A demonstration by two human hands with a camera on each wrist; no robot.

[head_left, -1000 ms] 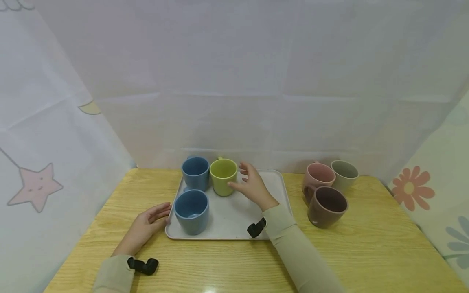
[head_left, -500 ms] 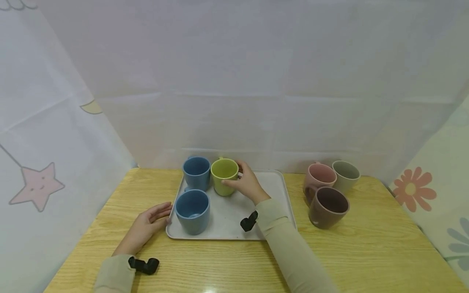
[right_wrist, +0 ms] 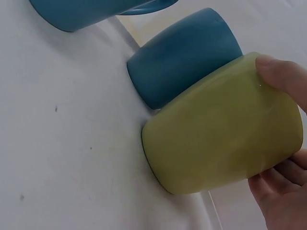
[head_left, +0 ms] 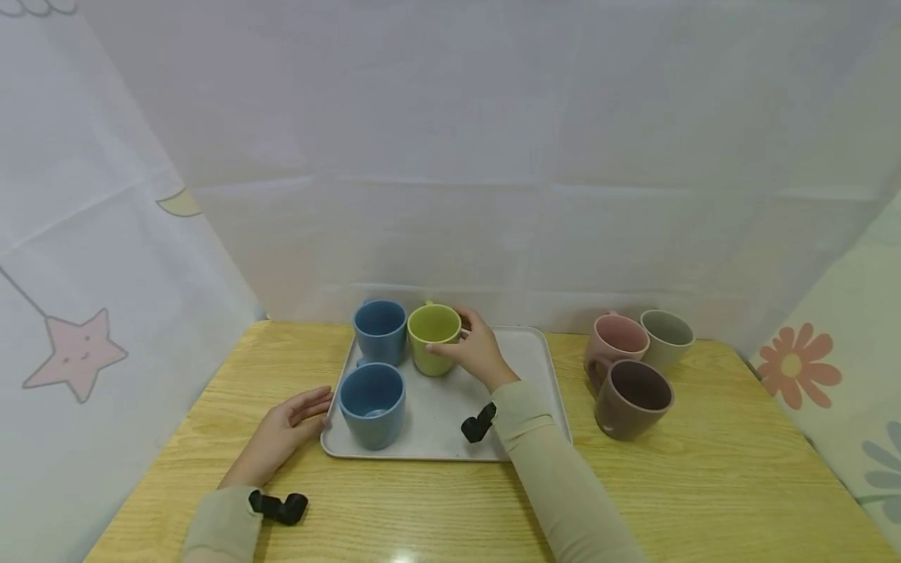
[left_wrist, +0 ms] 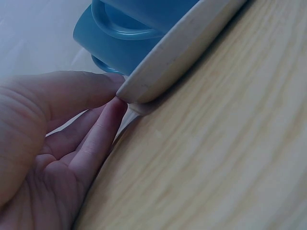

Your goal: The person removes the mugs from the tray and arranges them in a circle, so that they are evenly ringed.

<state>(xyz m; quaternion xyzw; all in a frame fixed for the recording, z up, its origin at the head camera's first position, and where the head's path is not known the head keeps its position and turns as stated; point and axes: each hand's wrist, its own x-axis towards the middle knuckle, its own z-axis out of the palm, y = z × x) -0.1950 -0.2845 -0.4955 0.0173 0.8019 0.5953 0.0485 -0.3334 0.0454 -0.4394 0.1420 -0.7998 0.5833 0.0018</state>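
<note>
Right hand (head_left: pixel 482 354) now around green mug (right_wrist: pixel 218 129)

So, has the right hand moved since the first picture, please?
Yes, the right hand has moved left relative to the tray and grips the green mug.

The left hand (head_left: pixel 277 438) pinched the tray's (head_left: pixel 436 428) left edge between its thumb (left_wrist: pixel 88 90) and fingertip (left_wrist: pixel 114 109) — the left forearm (head_left: pixel 224 524) slanting in from the desk's (head_left: pixel 387 516) near side. The right arm (head_left: pixel 566 489) stretched over the tray's near edge, the right hand (head_left: pixel 477 352) close to its far edge — thumb (right_wrist: pixel 283 78) and fingers (right_wrist: pixel 273 184) spread apart, gripping.
</note>
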